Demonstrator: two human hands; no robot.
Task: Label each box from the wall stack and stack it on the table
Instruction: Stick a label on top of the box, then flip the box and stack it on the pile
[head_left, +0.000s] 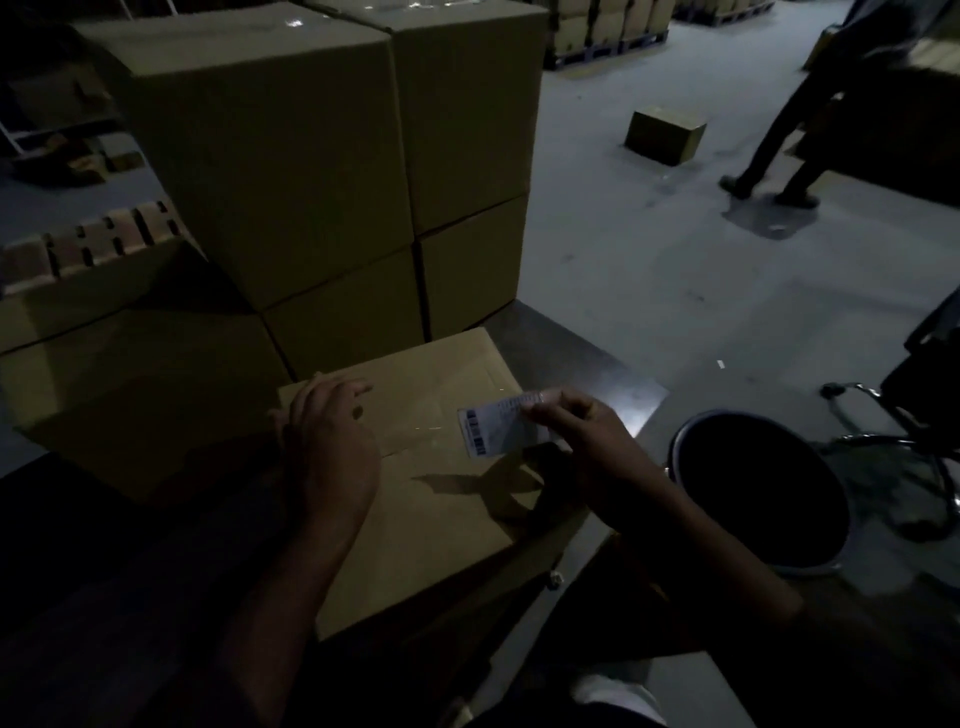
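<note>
The box (441, 467) lies flat on the tabletop (597, 374) straight ahead, and the left hand (332, 441) rests on its top at about 10 o'clock with fingers spread loosely, gripping nothing, seemingly to steady it. The right hand (576, 436) pinches a barcode label (498, 423) by its edge just above the box's 2 o'clock corner, seemingly lining it up before sticking. More boxes (322, 171) are stacked behind at 12 o'clock.

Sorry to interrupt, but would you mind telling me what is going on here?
A person is labelling a cardboard box on the table. The left hand rests flat on its top, while the right hand pinches a barcode label just above it, not yet stuck down. More boxes are stacked behind.
</note>
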